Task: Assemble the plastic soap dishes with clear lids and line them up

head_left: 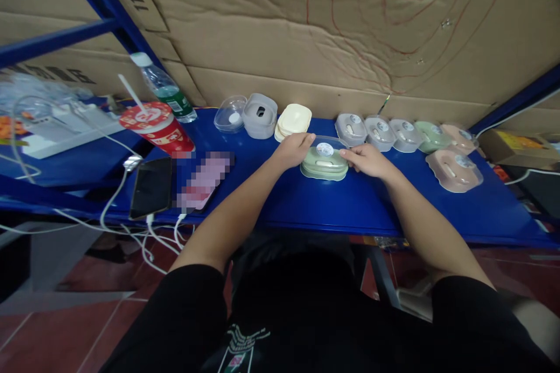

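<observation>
Left hand (pixel 294 150): pinched on the clear lid (pixel 324 149), left end!
Right hand (pixel 366 160): gripping the opposite end, thumb on top.
Green container (pixel 324 170): between both hands, low over the blue table (pixel 341 204); resting or lifted, cannot tell.
Plastic feel: likely light, fairly stiff, slick; probably crackable if bent.
Best hold: both short ends, along the rim.

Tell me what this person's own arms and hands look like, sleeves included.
The left hand and right hand are bare, with no gloves, and no watch or bracelet shows. The forearms are uncovered below black short sleeves. The black shirt carries a pale print with some pink.
</observation>
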Motion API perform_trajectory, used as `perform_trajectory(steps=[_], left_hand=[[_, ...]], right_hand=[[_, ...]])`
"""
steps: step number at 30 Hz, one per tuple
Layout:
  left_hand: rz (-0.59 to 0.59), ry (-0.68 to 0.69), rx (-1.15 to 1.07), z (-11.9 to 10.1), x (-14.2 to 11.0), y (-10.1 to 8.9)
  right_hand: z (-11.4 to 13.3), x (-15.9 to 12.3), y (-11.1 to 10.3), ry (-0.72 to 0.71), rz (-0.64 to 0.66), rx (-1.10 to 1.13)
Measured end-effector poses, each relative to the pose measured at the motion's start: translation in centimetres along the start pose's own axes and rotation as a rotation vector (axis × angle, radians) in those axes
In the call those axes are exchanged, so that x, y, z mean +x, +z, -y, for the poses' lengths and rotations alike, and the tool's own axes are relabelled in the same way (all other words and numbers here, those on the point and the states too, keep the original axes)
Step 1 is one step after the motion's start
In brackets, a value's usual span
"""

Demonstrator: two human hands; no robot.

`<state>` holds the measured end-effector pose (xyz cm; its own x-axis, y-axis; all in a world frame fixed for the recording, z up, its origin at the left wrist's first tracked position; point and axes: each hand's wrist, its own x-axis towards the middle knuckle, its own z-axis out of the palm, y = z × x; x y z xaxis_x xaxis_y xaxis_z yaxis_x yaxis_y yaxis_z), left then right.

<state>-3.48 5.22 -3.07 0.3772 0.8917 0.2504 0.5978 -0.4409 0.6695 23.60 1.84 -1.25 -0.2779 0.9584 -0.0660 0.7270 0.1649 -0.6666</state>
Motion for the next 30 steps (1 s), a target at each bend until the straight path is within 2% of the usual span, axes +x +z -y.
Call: perform_trajectory(steps=[3, 7, 10, 15, 20, 26, 28, 30], left_hand=[[0.062, -0.025, 0.075, -0.1, -0.2, 0.2], [0.098, -0.069, 0.073, -0.3, -0.3, 0.6], [0.135, -0.055, 0.060, -0.5, -0.5, 0.7], [0.125, -0.051, 0.068, -0.7, -0.8, 0.6], [0.124, -0.063, 0.098, -0.7, -0.8, 0.7], [0.123, -0.082, 0.131, -0.8, -0.8, 0.7], [0.114, -0.067, 0.134, -0.6, -0.8, 0.7], [0.096, -0.059, 0.115, -0.5, -0.7, 0.7]], right_hand=[[-0.3, 0.2, 0.1, 0.064, 0.096, -0.050], [-0.7, 0.5, 0.1, 0.123, 0.106, -0.046], [-0.9, 0.6, 0.0, 0.124, 0.131, 0.004], [-0.9, 0.6, -0.2, 0.163, 0.178, 0.135], [-0.8, 0.4, -0.2, 0.203, 0.123, 0.276], [-0.9, 0.4, -0.1, 0.191, 0.140, 0.311], [-1.1, 0.6, 0.0, 0.145, 0.090, 0.265], [-1.1, 0.6, 0.0, 0.035, -0.050, 0.149]])
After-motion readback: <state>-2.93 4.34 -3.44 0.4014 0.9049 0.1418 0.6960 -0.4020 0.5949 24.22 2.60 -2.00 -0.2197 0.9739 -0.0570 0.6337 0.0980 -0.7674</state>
